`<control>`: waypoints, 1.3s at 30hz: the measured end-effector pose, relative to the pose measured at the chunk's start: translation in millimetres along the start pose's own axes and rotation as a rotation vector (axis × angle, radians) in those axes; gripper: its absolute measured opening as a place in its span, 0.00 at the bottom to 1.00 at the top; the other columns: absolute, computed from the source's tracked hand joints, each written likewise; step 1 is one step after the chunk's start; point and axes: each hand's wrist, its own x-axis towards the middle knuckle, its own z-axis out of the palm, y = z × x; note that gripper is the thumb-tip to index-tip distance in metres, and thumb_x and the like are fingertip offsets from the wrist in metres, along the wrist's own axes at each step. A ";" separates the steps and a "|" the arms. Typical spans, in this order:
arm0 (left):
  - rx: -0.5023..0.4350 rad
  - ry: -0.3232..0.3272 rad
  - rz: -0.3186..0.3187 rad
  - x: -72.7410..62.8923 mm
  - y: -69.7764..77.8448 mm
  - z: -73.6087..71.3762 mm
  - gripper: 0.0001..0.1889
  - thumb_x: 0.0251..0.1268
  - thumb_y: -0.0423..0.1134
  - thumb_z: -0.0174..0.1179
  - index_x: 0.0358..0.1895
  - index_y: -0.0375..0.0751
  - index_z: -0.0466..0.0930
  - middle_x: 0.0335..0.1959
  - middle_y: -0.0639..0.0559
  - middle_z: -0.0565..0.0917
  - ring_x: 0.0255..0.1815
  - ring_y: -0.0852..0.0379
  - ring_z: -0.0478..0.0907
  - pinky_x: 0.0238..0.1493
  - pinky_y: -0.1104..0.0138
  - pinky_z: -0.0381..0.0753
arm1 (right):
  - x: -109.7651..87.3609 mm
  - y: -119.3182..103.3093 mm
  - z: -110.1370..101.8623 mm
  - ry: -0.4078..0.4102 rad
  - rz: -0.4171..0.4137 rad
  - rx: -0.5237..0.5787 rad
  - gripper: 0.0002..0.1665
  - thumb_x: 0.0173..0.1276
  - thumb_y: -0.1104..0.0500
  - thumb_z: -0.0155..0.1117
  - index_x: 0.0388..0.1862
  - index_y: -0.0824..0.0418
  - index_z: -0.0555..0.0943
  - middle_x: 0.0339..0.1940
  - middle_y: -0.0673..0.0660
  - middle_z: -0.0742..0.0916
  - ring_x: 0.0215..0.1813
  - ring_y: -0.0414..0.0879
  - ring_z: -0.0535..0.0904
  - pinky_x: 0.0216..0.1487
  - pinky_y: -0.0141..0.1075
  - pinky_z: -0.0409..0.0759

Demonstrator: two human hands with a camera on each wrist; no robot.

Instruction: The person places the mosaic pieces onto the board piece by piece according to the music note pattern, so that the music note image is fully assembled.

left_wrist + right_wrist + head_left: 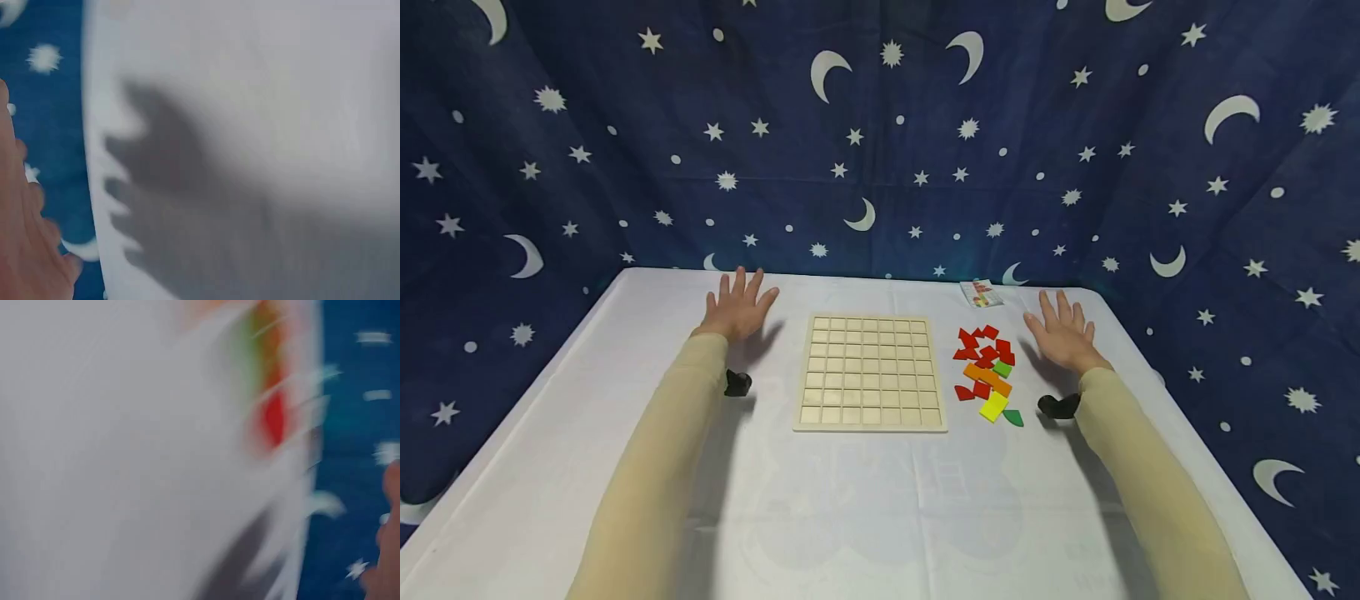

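My left hand (735,313) hovers over the table to the left of a pale wooden grid board (871,373), fingers spread, holding nothing. Its shadow falls on the cloth in the left wrist view. On the far right, my right hand (1063,337) is likewise raised with fingers spread and nothing in it. Between the board and that hand lies a loose cluster of flat pieces: red pieces (988,354), orange pieces (987,378), a yellow square (993,407), a light green piece (1002,368) and a dark green leaf-shaped piece (1013,417). The board's squares hold no coloured pieces.
A small printed card or packet (981,293) lies near the table's back edge, behind the pieces. White cloth covers the table (865,517). A dark blue curtain (880,125) with moons and stars rises behind it and along both sides.
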 end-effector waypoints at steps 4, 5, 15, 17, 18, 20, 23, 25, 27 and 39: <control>-0.273 -0.027 0.107 1.1 17.2 5.1 0.40 0.76 0.64 0.29 0.79 0.40 0.41 0.79 0.36 0.41 0.78 0.36 0.37 0.75 0.42 0.40 | -10.8 -16.6 -9.7 0.082 0.016 0.301 0.48 0.76 0.33 0.31 0.80 0.58 0.33 0.79 0.68 0.38 0.77 0.69 0.33 0.71 0.70 0.36; -0.320 -0.030 0.130 -1.0 21.9 6.6 0.40 0.76 0.64 0.33 0.79 0.41 0.43 0.79 0.37 0.44 0.78 0.37 0.41 0.76 0.44 0.44 | -14.0 -22.5 -12.6 0.106 0.023 0.367 0.47 0.76 0.34 0.34 0.81 0.57 0.34 0.80 0.67 0.40 0.78 0.68 0.35 0.71 0.69 0.39; -0.560 -0.058 0.296 -29.1 32.8 32.5 0.29 0.68 0.41 0.62 0.69 0.36 0.69 0.72 0.41 0.65 0.73 0.42 0.61 0.71 0.52 0.64 | -36.3 -67.8 -31.6 0.255 0.014 0.720 0.42 0.76 0.37 0.44 0.80 0.55 0.52 0.77 0.59 0.62 0.76 0.56 0.56 0.75 0.53 0.56; -0.520 -0.056 0.321 -30.3 30.2 38.6 0.29 0.65 0.40 0.66 0.67 0.34 0.72 0.71 0.40 0.67 0.73 0.42 0.61 0.72 0.53 0.63 | -39.3 -71.0 -30.4 0.258 0.014 0.749 0.41 0.76 0.37 0.45 0.80 0.55 0.54 0.77 0.58 0.64 0.76 0.54 0.58 0.75 0.51 0.57; -0.498 -0.055 0.334 -30.4 28.8 41.3 0.29 0.63 0.39 0.67 0.66 0.34 0.73 0.70 0.39 0.68 0.73 0.42 0.61 0.72 0.52 0.62 | -40.7 -72.2 -29.2 0.258 0.013 0.759 0.40 0.76 0.38 0.45 0.80 0.55 0.54 0.76 0.58 0.65 0.76 0.54 0.59 0.75 0.50 0.57; -0.459 -0.050 0.342 -30.5 26.7 45.8 0.29 0.61 0.40 0.69 0.65 0.34 0.74 0.69 0.39 0.69 0.73 0.42 0.61 0.73 0.52 0.60 | -42.1 -73.7 -26.1 0.257 0.004 0.780 0.39 0.77 0.39 0.46 0.79 0.56 0.56 0.76 0.57 0.66 0.75 0.53 0.60 0.75 0.49 0.58; -0.432 -0.035 0.349 -29.8 25.2 50.4 0.29 0.59 0.40 0.70 0.63 0.34 0.76 0.68 0.39 0.70 0.73 0.41 0.61 0.73 0.51 0.58 | -42.0 -75.1 -19.9 0.248 -0.011 0.797 0.37 0.77 0.41 0.48 0.78 0.56 0.58 0.75 0.57 0.67 0.75 0.52 0.61 0.75 0.48 0.58; -0.420 -0.021 0.351 -28.9 25.5 52.1 0.28 0.59 0.39 0.70 0.62 0.34 0.77 0.68 0.39 0.71 0.73 0.41 0.61 0.74 0.51 0.58 | -40.6 -75.2 -15.5 0.239 -0.019 0.796 0.37 0.77 0.42 0.48 0.78 0.55 0.59 0.75 0.57 0.67 0.75 0.52 0.61 0.75 0.49 0.59; -0.405 -0.013 0.353 -27.8 25.9 53.1 0.27 0.60 0.39 0.69 0.62 0.34 0.77 0.68 0.40 0.71 0.72 0.42 0.61 0.74 0.51 0.58 | -38.6 -74.3 -10.8 0.237 -0.040 0.787 0.36 0.77 0.43 0.49 0.77 0.56 0.60 0.75 0.58 0.68 0.74 0.53 0.61 0.75 0.51 0.59; -0.374 -0.037 0.344 -26.2 23.2 50.6 0.25 0.61 0.40 0.68 0.60 0.32 0.78 0.68 0.41 0.71 0.72 0.42 0.62 0.72 0.50 0.60 | -15.8 -55.5 19.8 0.174 -0.004 0.637 0.33 0.76 0.47 0.53 0.75 0.58 0.64 0.71 0.61 0.71 0.72 0.58 0.63 0.73 0.56 0.60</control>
